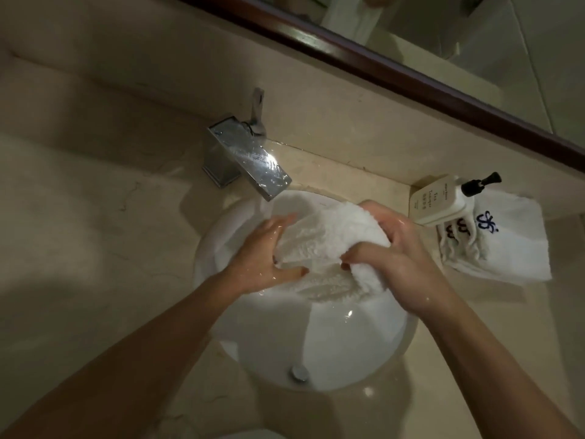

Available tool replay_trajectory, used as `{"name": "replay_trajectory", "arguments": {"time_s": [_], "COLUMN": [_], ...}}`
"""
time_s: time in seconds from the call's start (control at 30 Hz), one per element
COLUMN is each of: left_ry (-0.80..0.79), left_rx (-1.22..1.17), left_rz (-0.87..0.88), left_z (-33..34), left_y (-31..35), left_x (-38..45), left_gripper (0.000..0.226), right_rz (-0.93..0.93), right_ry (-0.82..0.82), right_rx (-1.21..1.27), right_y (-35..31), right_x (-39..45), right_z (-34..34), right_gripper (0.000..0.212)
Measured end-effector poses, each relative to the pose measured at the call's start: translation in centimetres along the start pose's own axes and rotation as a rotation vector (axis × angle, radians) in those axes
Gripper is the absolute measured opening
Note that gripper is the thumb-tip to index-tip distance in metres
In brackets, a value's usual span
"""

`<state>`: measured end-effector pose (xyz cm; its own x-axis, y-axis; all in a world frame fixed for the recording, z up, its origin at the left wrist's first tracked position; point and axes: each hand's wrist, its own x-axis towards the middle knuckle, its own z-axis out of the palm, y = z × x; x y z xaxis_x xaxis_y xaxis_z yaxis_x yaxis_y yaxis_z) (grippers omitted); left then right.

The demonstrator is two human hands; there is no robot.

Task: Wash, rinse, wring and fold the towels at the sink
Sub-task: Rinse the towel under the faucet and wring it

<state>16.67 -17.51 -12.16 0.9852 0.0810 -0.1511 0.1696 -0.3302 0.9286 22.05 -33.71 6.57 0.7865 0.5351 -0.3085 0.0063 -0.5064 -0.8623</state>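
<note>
Towel: a white, wet towel [329, 245] is bunched over the far half of the sink [319, 353], held up between both hands just near of the tap.
Left hand: the left hand [269, 251] grips the towel's left side, palm turned toward the cloth, fingers spread and curled over its far edge, thumb pressed in at the near fold. Skin is wet and shiny.
Right hand: the right hand [395, 251] is clamped on the towel's right side, fingers wrapped over the far top of the bundle, thumb tucked under a rolled edge at the near side.
Arms: both forearms are bare and reach in from the near edge, the left one from the near left, the right one from the near right, converging over the basin.
Sink: round white basin set in a beige counter [95, 248]; a metal drain plug [299, 372] shows on its near wall.
Tap: a square chrome tap [250, 156] stands at the far left rim, spout pointing over the basin.
Right of sink: a pump bottle [443, 201] lies beside a stack of folded white towels [503, 242] with blue embroidery, the bottle's side resting on the stack.
Far: a dark-framed mirror [411, 42] runs across the wall.
</note>
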Motion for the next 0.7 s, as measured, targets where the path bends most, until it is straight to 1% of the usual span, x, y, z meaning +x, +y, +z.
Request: {"name": "replay_trajectory", "arguments": {"time_s": [0.07,0.1,0.17,0.23,0.27,0.33,0.37,0.4,0.47,0.53,0.57,0.63,0.7], "left_ry": [0.078,0.110,0.141,0.186,0.228,0.298,0.319,0.345,0.398,0.439,0.447,0.496,0.583], "left_rx": [-0.175,-0.210,-0.134,-0.002,0.030,-0.004,-0.020,-0.025,-0.017,-0.004,0.002,0.037,0.016], "left_rz": [0.170,0.220,0.245,0.234,0.203,0.062,0.011,-0.006,-0.024,-0.084,-0.098,-0.107,-0.121], "left_z": [-1.2,-2.0,-3.7,-5.2,-5.8,-6.1,-5.8,-5.4,-4.2,-3.6,-3.5,-3.8,-4.3], "left_y": [3.5,5.1,7.4,8.3,8.4,8.9,9.3,9.6,9.7,9.4,9.1,8.4,7.5], "left_x": [-1.7,-2.1,-2.3,-2.3,-2.5,-2.7,-3.0,-3.4,-4.0,-4.4,-4.8,-5.7,-6.8], "left_gripper": [0.081,0.079,0.070,0.056,0.051,0.039,0.037,0.037,0.039,0.037,0.036,0.040,0.035], "right_rz": [-0.028,-0.037,-0.062,-0.107,-0.140,-0.184,-0.186,-0.173,-0.087,0.011,0.019,-0.029,-0.074], "right_ry": [-0.105,-0.159,-0.215,-0.186,-0.163,-0.138,-0.160,-0.183,-0.172,-0.131,-0.107,0.008,0.133], "right_rx": [-0.014,-0.066,-0.197,-0.239,-0.213,-0.179,-0.155,-0.112,0.027,0.139,0.140,0.144,0.257], "right_y": [-0.9,-1.2,-1.3,-1.0,0.1,3.3,5.3,7.6,11.4,13.8,14.0,13.7,12.7], "right_x": [0.7,1.1,1.8,2.5,2.8,3.5,3.9,4.4,5.7,7.3,8.2,10.3,12.2], "right_z": [0.6,1.0,1.5,1.5,1.6,2.4,3.5,5.2,8.5,10.9,11.8,12.6,12.6], "right_gripper": [0.029,0.032,0.034,0.038,0.046,0.071,0.080,0.084,0.084,0.075,0.068,0.056,0.047]}}
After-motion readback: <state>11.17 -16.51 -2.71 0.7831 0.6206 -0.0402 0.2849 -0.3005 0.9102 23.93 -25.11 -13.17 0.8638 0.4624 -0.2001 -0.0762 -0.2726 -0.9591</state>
